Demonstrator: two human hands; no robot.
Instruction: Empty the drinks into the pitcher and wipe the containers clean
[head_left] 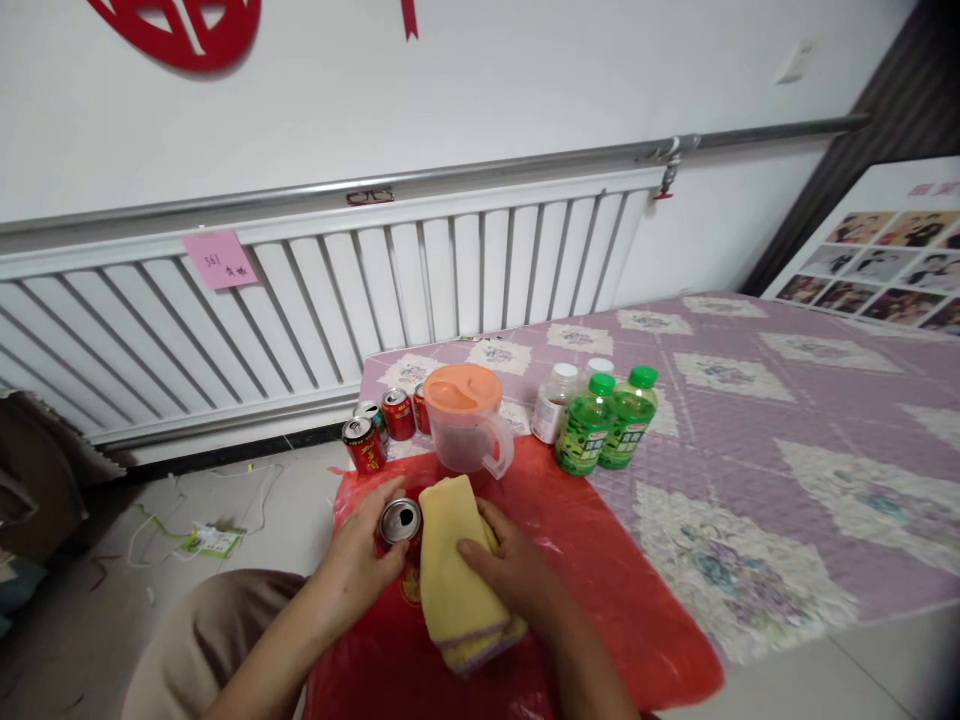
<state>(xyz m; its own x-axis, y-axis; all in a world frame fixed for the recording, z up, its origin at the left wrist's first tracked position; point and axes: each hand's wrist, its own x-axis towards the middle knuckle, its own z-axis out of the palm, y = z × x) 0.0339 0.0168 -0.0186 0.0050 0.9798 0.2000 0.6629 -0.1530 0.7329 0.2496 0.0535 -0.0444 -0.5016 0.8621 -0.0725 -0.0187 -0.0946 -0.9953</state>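
Observation:
My left hand (367, 545) is wrapped around a red drink can (400, 520), whose top shows an opened mouth. In my right hand (514, 560) is a folded yellow cloth (457, 570), its near side pressed close to the can. Both are above a red plastic sheet (622, 590). Just beyond them stands a clear plastic pitcher (454, 440) with an orange lid (463, 388). Left of the pitcher are several cans, among them a red can (364, 445) with yellow writing.
Green-capped bottles (585, 425) and white-capped bottles (553, 400) stand right of the pitcher on a purple floral bedspread (720, 420). Behind runs a white radiator (420, 270) with a pink note (220, 260). A photo board (885, 250) leans at the right. Cords (255, 500) lie on the floor.

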